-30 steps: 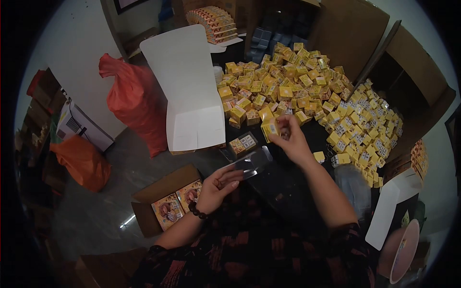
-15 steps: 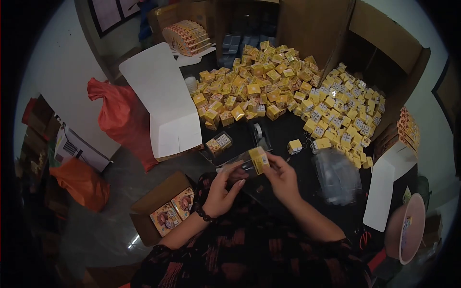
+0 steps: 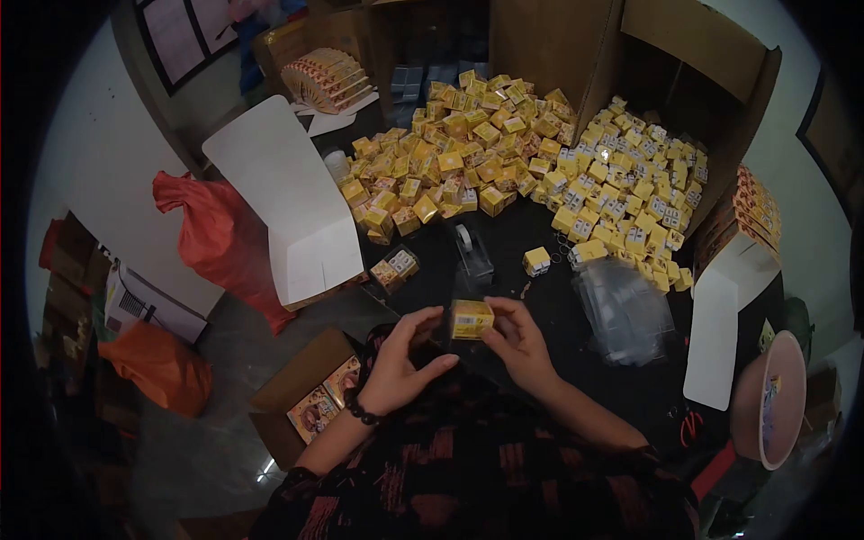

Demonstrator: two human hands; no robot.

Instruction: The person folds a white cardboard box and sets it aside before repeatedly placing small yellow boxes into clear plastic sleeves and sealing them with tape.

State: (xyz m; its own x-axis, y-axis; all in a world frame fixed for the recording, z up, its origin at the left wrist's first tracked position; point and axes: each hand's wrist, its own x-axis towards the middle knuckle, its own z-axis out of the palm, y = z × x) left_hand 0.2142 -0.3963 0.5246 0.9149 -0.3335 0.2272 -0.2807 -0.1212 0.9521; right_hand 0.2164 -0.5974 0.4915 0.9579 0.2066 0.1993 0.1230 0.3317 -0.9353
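A small yellow box (image 3: pixel 472 319) with a barcode on its near side is in my right hand (image 3: pixel 522 349), the thumb and fingers closed on its right end. My left hand (image 3: pixel 400 362) is to the left of the box, thumb and fingers spread apart, with a gap to the box. Clear plastic seems to show faintly around the box, but its outline is hard to make out. Beyond my hands stands a tape dispenser (image 3: pixel 472 256) with a roll. Another small yellow-and-white box (image 3: pixel 536 261) sits next to some metal rings (image 3: pixel 561 249).
Yellow boxes (image 3: pixel 450 162) and yellow-white pieces (image 3: pixel 630 180) are heaped at the back by large cardboard boxes (image 3: pixel 540 63). Clear plastic bags (image 3: pixel 625 310) lie at right. Open white-lined cartons (image 3: pixel 310 243) flank the table. A pink basin (image 3: pixel 769 400) stands far right.
The yellow box has come down toward me and turned, its barcode side now facing me. My left hand has opened, its thumb spreading from the fingers. The camera view has shifted slightly.
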